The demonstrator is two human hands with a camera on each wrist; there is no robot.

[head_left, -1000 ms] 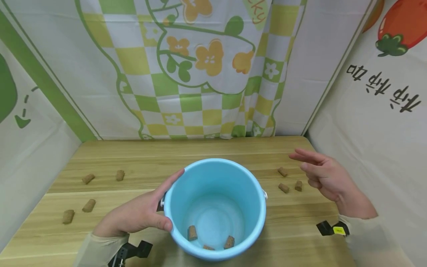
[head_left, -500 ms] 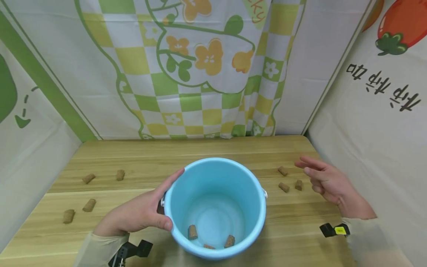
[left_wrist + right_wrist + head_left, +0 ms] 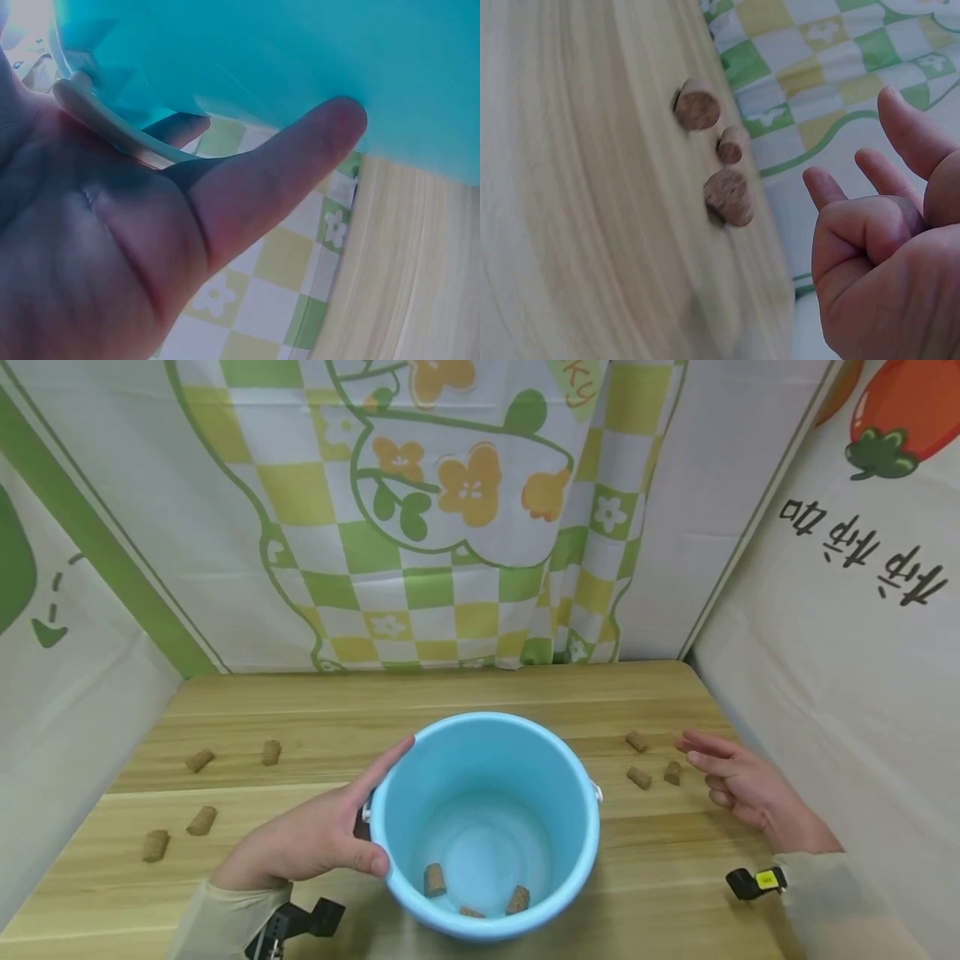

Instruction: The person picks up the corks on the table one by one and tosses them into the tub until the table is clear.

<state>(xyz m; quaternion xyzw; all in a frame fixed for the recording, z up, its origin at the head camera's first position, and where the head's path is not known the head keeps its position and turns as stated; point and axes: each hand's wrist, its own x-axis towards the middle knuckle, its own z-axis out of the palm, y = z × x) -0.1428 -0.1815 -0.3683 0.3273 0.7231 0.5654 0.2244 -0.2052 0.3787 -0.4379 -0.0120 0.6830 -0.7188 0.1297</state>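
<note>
A light blue bucket (image 3: 577, 852) stands in front of me, with corks (image 3: 434, 880) on its bottom. My left hand (image 3: 322, 835) rests against the bucket's left side, thumb and a finger straight and spread at the rim. In the left wrist view the thumb (image 3: 277, 184) lies along the outer wall, and the pale handle (image 3: 112, 127) crosses beside the palm. My right hand (image 3: 750, 789) hovers at the table's right side, some fingers extended, others bent, holding nothing. Just left of its fingertips lie three corks, the nearest cork (image 3: 672, 772) below them.
On the table's left part lie several more corks (image 3: 201, 821), apart from one another. The wooden table (image 3: 300, 702) ends at a printed cloth curtain (image 3: 420, 610) behind; a pale cloth wall (image 3: 847, 693) borders the right side.
My right hand has moved down and slightly right, closer to the three corks. The left hand and the bucket have stayed in place.
</note>
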